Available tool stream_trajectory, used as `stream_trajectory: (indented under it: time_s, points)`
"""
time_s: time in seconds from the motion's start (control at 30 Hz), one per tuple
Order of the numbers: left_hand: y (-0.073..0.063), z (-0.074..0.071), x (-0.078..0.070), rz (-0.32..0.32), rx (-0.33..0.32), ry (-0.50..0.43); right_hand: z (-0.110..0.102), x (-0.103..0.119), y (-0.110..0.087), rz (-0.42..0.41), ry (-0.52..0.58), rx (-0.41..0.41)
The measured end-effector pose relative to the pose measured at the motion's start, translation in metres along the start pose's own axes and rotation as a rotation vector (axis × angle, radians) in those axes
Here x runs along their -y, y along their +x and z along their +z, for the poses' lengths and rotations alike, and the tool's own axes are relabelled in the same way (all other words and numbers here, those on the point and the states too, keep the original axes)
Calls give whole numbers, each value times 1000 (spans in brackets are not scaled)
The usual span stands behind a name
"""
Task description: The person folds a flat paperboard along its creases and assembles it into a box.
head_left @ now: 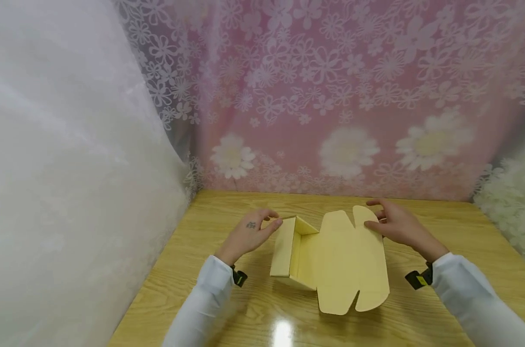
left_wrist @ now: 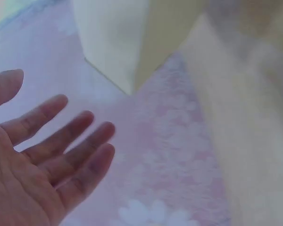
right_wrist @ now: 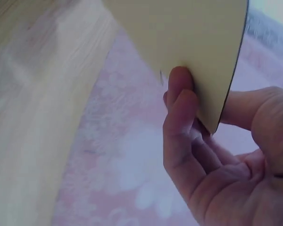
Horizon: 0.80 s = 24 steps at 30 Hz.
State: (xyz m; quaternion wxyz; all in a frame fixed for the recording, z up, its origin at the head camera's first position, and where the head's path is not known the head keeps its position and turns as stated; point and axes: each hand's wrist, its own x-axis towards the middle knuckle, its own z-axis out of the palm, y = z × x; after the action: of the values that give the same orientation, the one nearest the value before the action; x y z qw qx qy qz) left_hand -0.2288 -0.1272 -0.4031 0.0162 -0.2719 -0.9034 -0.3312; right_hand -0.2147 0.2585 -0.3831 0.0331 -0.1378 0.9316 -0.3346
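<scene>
one box (head_left: 283, 250) (left fingers (left_wrist: 82, 176) beside it), lid (head_left: 351, 260) pinched in right fingers (right_wrist: 180, 115)

Pale yellow box (head_left: 349, 262), pink cloth (head_left: 288, 132) (white-flowered), wood-grained table (head_left: 245, 318), white sleeves (head_left: 466, 289)

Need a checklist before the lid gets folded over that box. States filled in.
1. Right hand on lid: ok, it pinches the far right corner.
2. Left hand gripping box: not ok, fingers are loosely open beside it.
3. Side flaps turned in: not ok, both spread outward.
4. Path over the box opening: ok, nothing visible lies between lid and box.
5. Box interior checked: cannot tell, the left wall hides part of it.
</scene>
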Motion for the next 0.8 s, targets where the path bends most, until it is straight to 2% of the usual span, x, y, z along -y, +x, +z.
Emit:
stream_trajectory:
  time_s: [0.1,0.2,0.33,0.4,0.47,0.53,0.6,0.67,0.8]
  points:
    - [14,-14,-8,39,39,-32,2,19,1,-99,-48,-2]
    - [29,-22,-16,61,144,-39,8,36,1,-196,-23,29]
    - [45,-17,-21,106,361,-44,17,51,-1,-331,-28,45]
    - [49,-10,-21,144,446,-67,20,56,-1,-391,-46,36]
    - [50,-3,-21,200,488,-94,21,60,-1,-432,-57,28]
    - [50,4,-19,254,477,-124,21,61,-1,-447,-56,30]
    - [50,8,-15,285,429,-151,19,59,-2,-430,-31,50]
    - [48,10,-9,265,343,-172,16,55,-6,-401,-8,67]
    - [43,10,6,166,182,-236,10,42,-17,-344,6,63]
